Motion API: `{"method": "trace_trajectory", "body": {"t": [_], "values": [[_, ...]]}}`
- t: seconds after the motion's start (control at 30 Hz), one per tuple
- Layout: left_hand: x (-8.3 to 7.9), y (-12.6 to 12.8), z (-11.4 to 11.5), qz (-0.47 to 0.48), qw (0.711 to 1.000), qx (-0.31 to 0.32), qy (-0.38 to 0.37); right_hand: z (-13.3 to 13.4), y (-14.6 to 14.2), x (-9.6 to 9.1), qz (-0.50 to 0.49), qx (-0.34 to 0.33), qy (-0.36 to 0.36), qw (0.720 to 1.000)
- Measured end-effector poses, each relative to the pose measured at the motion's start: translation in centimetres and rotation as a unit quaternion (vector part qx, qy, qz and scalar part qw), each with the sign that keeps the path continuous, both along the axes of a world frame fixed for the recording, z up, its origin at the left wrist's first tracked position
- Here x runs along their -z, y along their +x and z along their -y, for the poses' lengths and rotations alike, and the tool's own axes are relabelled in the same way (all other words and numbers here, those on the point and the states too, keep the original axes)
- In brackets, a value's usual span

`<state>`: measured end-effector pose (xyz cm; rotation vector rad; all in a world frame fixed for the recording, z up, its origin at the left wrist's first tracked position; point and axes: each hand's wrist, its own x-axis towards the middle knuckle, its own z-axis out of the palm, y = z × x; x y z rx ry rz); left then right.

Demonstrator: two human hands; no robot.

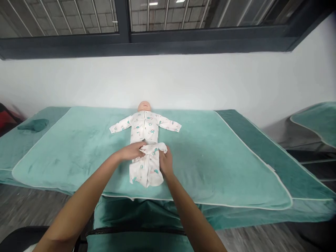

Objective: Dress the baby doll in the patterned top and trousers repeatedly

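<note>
A baby doll [144, 120] lies on its back on a teal towel [210, 154], head toward the wall, dressed in a white printed romper [147, 127] with the sleeves spread out. My left hand [131, 151] grips bunched romper fabric at the doll's waist. My right hand [166, 161] holds the same bunched fabric from the right side, fingers closed on it. The romper legs [145, 173] lie flat toward me below the hands. The doll's legs are hidden under the cloth.
The towel covers a table [301, 175] against a white wall. A folded dark green cloth [34, 124] lies at the far left. Another teal-covered surface [317, 120] stands at the right. A dark chair edge [15, 241] shows at the bottom left.
</note>
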<state>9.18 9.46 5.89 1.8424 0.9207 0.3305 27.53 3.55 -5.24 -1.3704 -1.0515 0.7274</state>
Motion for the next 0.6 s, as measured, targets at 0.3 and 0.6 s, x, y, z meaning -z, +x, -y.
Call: {"method": "trace_trajectory", "body": {"t": [0.3, 0.6], "values": [[1.1, 1.5, 2.3, -0.187, 0.981, 0.036, 0.036, 1.6, 0.3, 1.7, 0.05, 0.033, -0.022, 0.998], [4.2, 1.6, 6.1, 0.121, 0.963, -0.167, -0.173, 1.6, 1.4, 3.9, -0.018, -0.025, 0.023, 0.999]]}}
